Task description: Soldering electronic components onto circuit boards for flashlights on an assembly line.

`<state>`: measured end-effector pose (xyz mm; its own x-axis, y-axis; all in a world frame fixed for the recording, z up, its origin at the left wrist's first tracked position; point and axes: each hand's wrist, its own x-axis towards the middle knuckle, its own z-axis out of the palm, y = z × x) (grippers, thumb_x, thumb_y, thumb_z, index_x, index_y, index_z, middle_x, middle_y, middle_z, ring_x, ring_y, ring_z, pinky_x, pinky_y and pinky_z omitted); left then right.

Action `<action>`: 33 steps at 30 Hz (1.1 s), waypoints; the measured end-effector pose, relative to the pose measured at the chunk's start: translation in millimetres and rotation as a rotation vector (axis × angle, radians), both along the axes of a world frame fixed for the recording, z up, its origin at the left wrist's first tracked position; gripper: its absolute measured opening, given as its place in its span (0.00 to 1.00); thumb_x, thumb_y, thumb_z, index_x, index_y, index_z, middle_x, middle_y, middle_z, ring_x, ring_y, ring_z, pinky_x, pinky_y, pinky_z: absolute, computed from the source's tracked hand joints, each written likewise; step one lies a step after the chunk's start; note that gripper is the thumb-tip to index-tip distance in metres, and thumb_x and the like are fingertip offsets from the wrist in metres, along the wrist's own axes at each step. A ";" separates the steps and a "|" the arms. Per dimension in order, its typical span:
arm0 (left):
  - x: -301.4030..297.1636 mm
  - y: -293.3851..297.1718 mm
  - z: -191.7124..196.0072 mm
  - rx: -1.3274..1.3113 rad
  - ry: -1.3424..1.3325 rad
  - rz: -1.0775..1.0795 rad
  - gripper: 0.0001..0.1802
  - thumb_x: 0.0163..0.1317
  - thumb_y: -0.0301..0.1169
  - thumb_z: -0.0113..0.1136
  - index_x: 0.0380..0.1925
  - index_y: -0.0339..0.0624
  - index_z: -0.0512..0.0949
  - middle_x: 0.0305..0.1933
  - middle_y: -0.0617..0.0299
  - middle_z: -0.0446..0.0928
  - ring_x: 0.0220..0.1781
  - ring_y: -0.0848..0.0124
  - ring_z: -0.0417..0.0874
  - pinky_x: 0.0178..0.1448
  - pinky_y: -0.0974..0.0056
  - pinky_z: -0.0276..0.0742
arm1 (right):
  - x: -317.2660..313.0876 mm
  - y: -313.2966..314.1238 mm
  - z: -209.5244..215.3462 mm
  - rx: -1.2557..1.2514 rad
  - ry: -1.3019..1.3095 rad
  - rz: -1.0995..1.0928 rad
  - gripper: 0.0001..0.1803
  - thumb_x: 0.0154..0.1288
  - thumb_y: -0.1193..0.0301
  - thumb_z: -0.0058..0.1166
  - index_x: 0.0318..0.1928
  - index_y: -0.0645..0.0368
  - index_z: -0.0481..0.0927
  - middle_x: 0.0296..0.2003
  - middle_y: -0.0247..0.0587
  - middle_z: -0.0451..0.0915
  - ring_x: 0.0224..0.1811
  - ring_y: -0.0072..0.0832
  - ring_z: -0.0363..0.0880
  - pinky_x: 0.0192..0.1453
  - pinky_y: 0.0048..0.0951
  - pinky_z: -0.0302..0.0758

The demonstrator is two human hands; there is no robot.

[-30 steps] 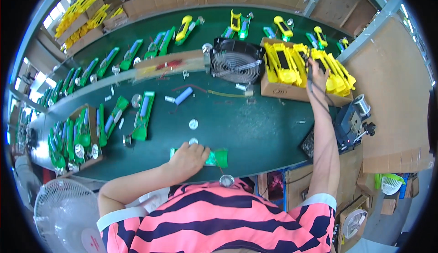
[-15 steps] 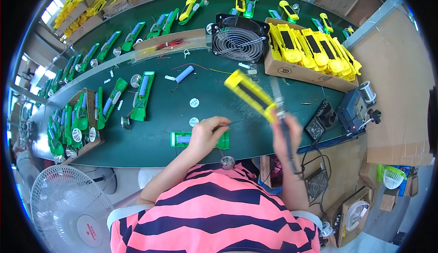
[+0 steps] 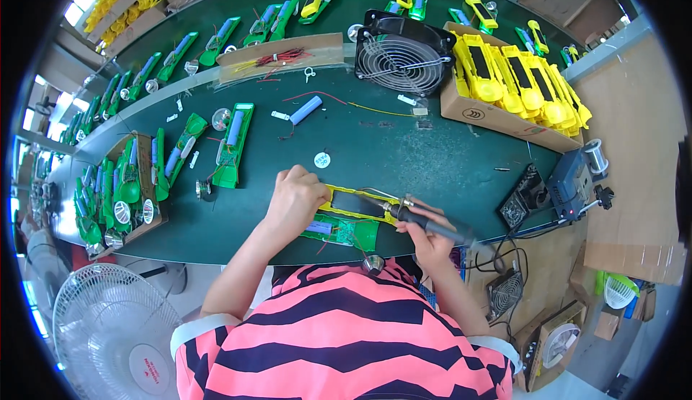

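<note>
Your left hand (image 3: 294,200) rests fingers-down on the near end of the yellow casing (image 3: 355,204), which lies flat on the green counter (image 3: 404,156) directly in front of you. Its grip is closed onto the casing's left end; whether the fingertips pinch a small part there cannot be told.

Your right hand (image 3: 427,236) is wrapped around the dark handle of the soldering iron (image 3: 404,212). This grip is fully closed on the handle, and the metal tip points left, toward your left hand, over the open middle of the yellow casing.

Just below both hands, touching the near side of the yellow casing, lies a green casing (image 3: 344,231) with red wires showing on it. A white disc (image 3: 322,160) lies on the counter just beyond your left hand. Farther beyond it, a blue battery cell (image 3: 305,109) lies with thin red and yellow wires trailing beside it.

Well beyond your right hand stands a black fan (image 3: 401,55), and next to it a cardboard box (image 3: 497,117) filled with yellow casings. To the right of your right hand, at the counter's edge, sits the blue soldering station (image 3: 573,181).

Far to the left of your left hand, a tray (image 3: 144,176) holds green casings, and one open green casing (image 3: 234,144) lies alone between the tray and your left hand.
</note>
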<state>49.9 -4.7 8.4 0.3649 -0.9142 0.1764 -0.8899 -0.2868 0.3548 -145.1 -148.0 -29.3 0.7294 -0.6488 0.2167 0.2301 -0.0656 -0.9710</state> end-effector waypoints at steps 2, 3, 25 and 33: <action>2.1 -6.3 1.0 0.071 0.045 -0.037 0.02 0.45 0.26 0.57 0.20 0.46 0.78 0.23 0.66 0.71 0.36 0.64 0.69 0.43 0.61 0.63 | 10.3 1.3 -1.0 0.276 0.022 -0.009 0.10 0.59 0.80 0.49 0.41 0.70 0.70 0.29 0.47 0.77 0.27 0.26 0.79 0.30 0.22 0.78; 1.4 -7.3 2.9 0.075 0.052 -0.038 0.02 0.45 0.26 0.57 0.20 0.46 0.78 0.23 0.66 0.71 0.36 0.64 0.69 0.43 0.61 0.63 | 14.8 -0.6 -0.1 0.354 0.101 -0.010 0.09 0.59 0.80 0.49 0.40 0.70 0.70 0.28 0.47 0.77 0.26 0.26 0.78 0.29 0.22 0.77; -5.4 -10.6 -2.3 0.211 -0.048 0.024 0.03 0.43 0.24 0.57 0.18 0.44 0.79 0.24 0.62 0.70 0.35 0.64 0.70 0.40 0.60 0.65 | 30.7 1.1 2.2 0.404 0.192 0.011 0.05 0.59 0.79 0.49 0.36 0.68 0.72 0.21 0.43 0.77 0.20 0.22 0.76 0.22 0.17 0.73; -5.7 -11.0 -1.1 0.185 -0.044 0.019 0.02 0.40 0.26 0.59 0.17 0.46 0.80 0.22 0.63 0.70 0.34 0.65 0.71 0.40 0.60 0.64 | 15.0 5.9 6.9 0.279 0.039 -0.105 0.09 0.59 0.78 0.48 0.41 0.69 0.70 0.22 0.48 0.77 0.21 0.28 0.77 0.27 0.24 0.75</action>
<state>44.2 -15.7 7.3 0.3784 -0.9254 0.0219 -0.8972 -0.3608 0.2548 -130.1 -142.0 -22.4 0.6592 -0.7520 -0.0075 0.1983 0.1834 -0.9628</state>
